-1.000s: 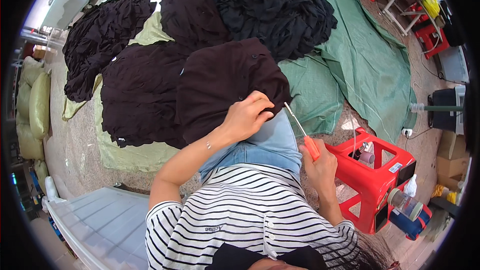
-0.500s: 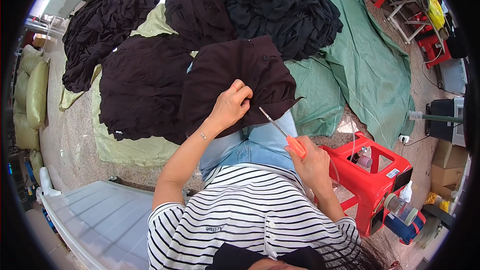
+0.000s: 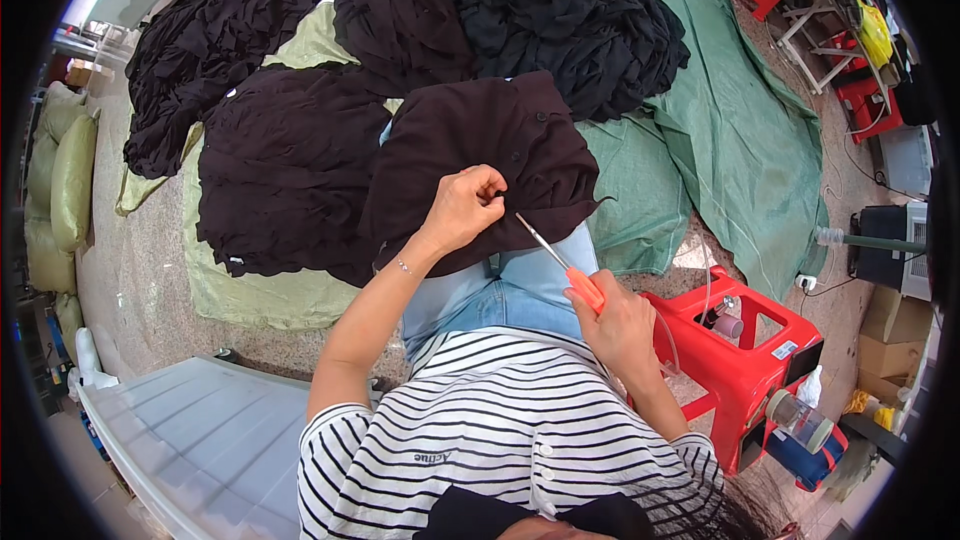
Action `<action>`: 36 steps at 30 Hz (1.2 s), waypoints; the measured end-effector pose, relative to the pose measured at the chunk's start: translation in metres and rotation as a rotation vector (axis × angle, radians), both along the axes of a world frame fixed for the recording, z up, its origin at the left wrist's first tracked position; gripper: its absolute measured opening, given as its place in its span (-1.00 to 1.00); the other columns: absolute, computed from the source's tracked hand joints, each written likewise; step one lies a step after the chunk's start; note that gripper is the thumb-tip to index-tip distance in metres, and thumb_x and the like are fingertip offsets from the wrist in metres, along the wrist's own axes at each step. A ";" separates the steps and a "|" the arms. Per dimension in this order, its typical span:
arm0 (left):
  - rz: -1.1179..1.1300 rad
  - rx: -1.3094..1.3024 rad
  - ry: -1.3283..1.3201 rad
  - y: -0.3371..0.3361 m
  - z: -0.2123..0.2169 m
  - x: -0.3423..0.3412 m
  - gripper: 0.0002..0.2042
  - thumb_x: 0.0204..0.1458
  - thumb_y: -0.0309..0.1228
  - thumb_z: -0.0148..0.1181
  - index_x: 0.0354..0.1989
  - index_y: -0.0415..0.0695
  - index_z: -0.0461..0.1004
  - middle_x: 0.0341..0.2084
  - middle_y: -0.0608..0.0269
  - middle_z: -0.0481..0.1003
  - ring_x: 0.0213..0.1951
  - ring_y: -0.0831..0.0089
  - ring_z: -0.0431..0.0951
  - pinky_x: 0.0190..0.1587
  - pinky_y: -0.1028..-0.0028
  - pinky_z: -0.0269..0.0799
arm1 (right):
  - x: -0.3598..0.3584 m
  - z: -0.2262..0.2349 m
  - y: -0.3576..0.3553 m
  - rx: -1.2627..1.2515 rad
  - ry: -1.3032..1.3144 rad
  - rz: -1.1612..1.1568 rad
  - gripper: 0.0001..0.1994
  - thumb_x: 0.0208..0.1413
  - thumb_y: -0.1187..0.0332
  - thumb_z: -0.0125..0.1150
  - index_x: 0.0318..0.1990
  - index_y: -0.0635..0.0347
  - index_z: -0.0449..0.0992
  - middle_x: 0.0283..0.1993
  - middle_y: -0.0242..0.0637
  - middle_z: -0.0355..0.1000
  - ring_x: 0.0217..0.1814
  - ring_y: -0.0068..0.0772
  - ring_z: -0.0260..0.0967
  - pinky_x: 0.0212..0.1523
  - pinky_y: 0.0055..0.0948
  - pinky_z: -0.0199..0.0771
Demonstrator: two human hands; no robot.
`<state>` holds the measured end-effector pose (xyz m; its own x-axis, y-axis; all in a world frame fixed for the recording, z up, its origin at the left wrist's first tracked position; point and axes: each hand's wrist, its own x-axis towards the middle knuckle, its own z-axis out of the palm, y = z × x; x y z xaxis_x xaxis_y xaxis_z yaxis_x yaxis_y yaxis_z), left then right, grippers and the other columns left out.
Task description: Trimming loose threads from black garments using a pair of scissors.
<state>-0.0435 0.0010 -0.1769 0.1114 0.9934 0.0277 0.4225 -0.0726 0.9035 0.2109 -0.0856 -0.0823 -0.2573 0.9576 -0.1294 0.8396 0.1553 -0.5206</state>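
Observation:
A dark brown buttoned garment [image 3: 450,130] lies across my lap over light blue jeans [image 3: 500,305]. At its near part my left hand [image 3: 462,210] is closed in a pinch, with thumb and fingertips together on the cloth. Wrapped in my right hand [image 3: 618,325] is an orange-handled tool with a thin metal shaft [image 3: 545,242], which I cannot name more exactly. The shaft points up and left, its tip just to the right of my left fingertips. Small dark buttons [image 3: 517,155] show along the garment to the right of its middle.
Piles of dark brown garments [image 3: 285,170] lie left and ahead, with a black pile [image 3: 570,30] beyond. A green sheet [image 3: 740,120] spreads at the right. A red stool [image 3: 740,360] stands by my right arm, a pale plastic box [image 3: 200,440] near left.
My left hand has shifted slightly right, its fingers curled differently at the cloth. The garment has moved a little to the right. My right hand and its tool have barely moved.

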 end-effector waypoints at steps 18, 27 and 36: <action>-0.104 0.236 0.072 0.043 0.022 0.006 -0.84 0.01 -0.57 0.25 -0.22 -0.18 0.51 -0.32 0.18 0.44 -0.47 0.29 0.52 -0.37 0.39 0.45 | -0.003 0.010 0.020 0.101 0.064 -0.076 -0.72 0.18 0.15 0.30 -0.20 0.15 0.43 -0.45 -0.11 0.50 -0.50 0.07 0.48 -0.54 -0.10 0.38; -0.058 0.246 0.059 0.049 0.016 0.020 -0.88 -0.10 -0.64 0.22 -0.35 -0.24 0.48 -0.46 0.13 0.46 -0.44 0.25 0.57 -0.34 0.36 0.51 | -0.004 0.006 0.028 0.121 -0.048 -0.088 -0.70 0.18 0.13 0.29 -0.28 0.14 0.38 -0.51 -0.10 0.48 -0.57 0.10 0.44 -0.61 -0.06 0.33; 0.006 0.251 -0.001 0.048 0.009 0.019 -0.85 -0.09 -0.69 0.25 -0.31 -0.28 0.50 -0.45 0.23 0.45 -0.47 0.53 0.54 -0.39 0.57 0.53 | -0.006 0.006 0.028 0.092 -0.052 -0.070 -0.68 0.17 0.13 0.30 -0.31 0.17 0.37 -0.53 -0.09 0.49 -0.57 0.11 0.44 -0.59 -0.06 0.36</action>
<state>-0.0244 0.0485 -0.1676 0.1058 0.9558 0.2742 0.4226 -0.2929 0.8577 0.2053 -0.0578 -0.0761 -0.1846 0.9814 -0.0519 0.8757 0.1403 -0.4620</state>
